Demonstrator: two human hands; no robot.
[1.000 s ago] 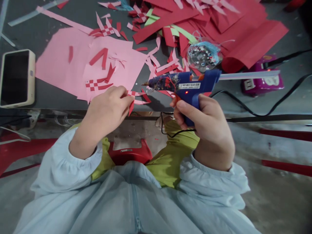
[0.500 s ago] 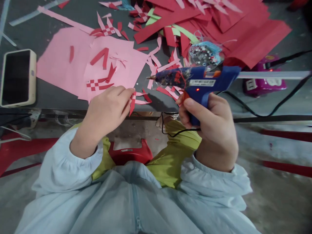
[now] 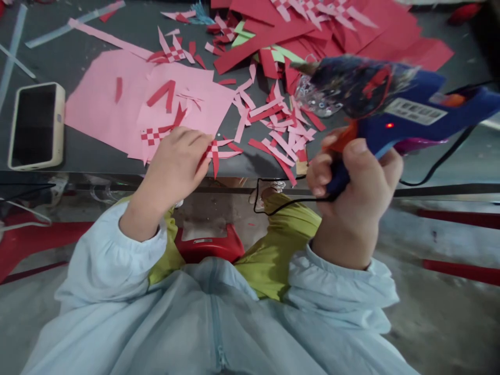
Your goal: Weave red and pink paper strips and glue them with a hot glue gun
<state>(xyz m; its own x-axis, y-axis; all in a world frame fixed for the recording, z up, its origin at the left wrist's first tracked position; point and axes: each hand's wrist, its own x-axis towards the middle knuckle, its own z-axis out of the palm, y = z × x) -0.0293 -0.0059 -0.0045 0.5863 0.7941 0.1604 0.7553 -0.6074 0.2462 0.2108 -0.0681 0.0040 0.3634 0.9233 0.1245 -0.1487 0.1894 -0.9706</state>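
My right hand [image 3: 355, 177] is closed round the handle of a blue hot glue gun [image 3: 394, 109], raised above the table with its nozzle to the left and a red light lit. My left hand [image 3: 175, 161] rests at the table's front edge, its fingers closed on a woven paper piece [image 3: 215, 151] of red and pink strips. The hand covers part of that piece. Beside the left hand, another checked red-and-pink woven piece [image 3: 150, 136] lies on pink paper sheets [image 3: 105, 99].
Loose red and pink paper strips [image 3: 273, 114] lie between the hands. Red paper sheets [image 3: 383, 31] are piled at the back. A bag of small beads [image 3: 316, 96] sits partly behind the glue gun. A phone [image 3: 37, 125] lies at left; a black cord [image 3: 289, 203] hangs below the edge.
My right hand has moved right and lifted the glue gun nearer to the camera, away from the woven piece. My left hand has barely shifted and still holds the piece.
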